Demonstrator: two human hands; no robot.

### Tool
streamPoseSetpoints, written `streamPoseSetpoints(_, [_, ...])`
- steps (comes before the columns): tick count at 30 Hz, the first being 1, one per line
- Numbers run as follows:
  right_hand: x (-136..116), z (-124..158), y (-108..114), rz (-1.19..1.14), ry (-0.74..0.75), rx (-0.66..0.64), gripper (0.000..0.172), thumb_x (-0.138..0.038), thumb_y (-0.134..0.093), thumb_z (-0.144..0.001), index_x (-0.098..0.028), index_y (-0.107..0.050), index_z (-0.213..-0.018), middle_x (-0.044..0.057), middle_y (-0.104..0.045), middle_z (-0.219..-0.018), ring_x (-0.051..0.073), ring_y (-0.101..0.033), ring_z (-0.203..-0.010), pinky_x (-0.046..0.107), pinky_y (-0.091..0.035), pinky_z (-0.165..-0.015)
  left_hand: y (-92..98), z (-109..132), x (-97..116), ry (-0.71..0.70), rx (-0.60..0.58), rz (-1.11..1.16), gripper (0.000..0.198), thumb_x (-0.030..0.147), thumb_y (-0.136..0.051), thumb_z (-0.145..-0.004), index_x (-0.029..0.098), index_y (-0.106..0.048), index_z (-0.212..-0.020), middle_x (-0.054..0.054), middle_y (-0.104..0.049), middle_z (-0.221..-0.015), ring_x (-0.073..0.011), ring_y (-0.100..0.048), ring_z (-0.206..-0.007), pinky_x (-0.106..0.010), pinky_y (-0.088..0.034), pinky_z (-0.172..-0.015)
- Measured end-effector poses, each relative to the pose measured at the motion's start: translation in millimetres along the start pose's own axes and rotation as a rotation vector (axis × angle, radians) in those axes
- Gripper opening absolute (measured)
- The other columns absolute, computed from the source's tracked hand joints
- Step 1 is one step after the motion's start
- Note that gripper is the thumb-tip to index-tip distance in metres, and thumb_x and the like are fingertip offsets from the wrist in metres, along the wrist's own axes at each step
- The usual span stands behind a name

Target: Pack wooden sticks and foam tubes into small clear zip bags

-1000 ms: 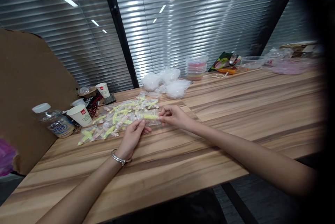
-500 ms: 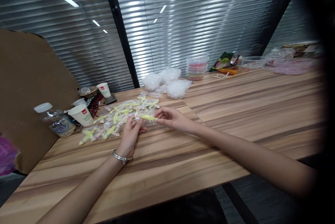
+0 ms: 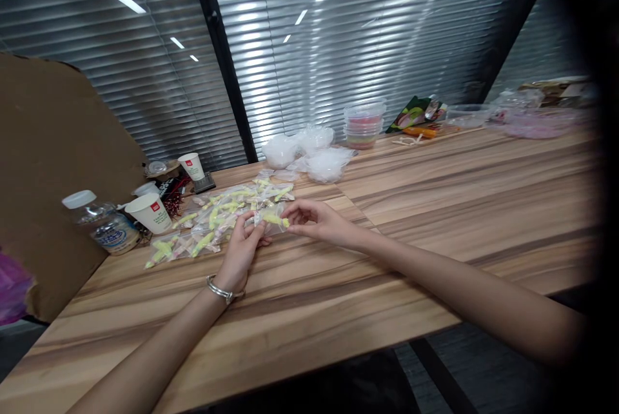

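A small clear bag with a yellow-green item [image 3: 273, 219] in it is held above the wooden table [image 3: 309, 311]. My left hand [image 3: 245, 243], with a silver bangle at the wrist, pinches the bag's left end. At its right end is my right hand [image 3: 314, 219], thumb and fingers brought close together around the bag's edge. Behind and left of my hands lies a spread of similar clear bags [image 3: 213, 214] with yellow-green and pale pink pieces.
Paper cups [image 3: 149, 213] and a clear jar with a white lid [image 3: 109, 227] stand at the left by a cardboard sheet [image 3: 58, 156]. Puffy clear bags [image 3: 329, 164], stacked tubs [image 3: 363, 124] and an orange tool [image 3: 420, 133] lie along the back.
My right fingertips have shifted slightly left. The yellow-green item's right end now tilts down a little more. My left hand has hardly moved.
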State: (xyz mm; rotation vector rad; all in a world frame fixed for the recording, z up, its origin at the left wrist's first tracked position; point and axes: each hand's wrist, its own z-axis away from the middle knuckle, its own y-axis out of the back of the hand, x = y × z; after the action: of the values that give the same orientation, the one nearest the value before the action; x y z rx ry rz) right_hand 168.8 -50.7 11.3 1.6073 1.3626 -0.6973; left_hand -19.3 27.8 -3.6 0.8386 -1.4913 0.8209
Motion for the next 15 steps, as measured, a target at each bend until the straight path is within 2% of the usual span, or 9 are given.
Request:
streamPoseSetpoints(7, [-3.9,-0.6,1.1,-0.009,-0.011,0.008,0.025,-0.029,-0.061,-0.082,-0.015,-0.062,-0.103,0.005,-0.062,-0.093,0.014,-0.057,-0.083,0.026,-0.046,-0.076,0.2,1.3,1.9,-0.009,0.030,0.043,0.051,0.037,-0.068,-0.075,0.021,-0.044,-0.118,-0.001,-0.065,-0.078,-0.0132,-0.063,-0.067,-0.027,-0.049,-0.071])
streamPoseSetpoints(15, [5.4,-1.6,2.1,-0.029,-0.008,0.019,0.024,-0.031,-0.064,-0.081,-0.016,-0.062,-0.100,0.003,-0.062,-0.089,0.013,-0.058,-0.081,0.025,-0.046,-0.073,-0.3,2.4,6.6,-0.004,-0.007,0.117,0.051,0.033,-0.073,-0.071,0.020,-0.047,-0.113,0.000,-0.064,-0.081,-0.0115,-0.062,-0.069,-0.026,-0.049,-0.073])
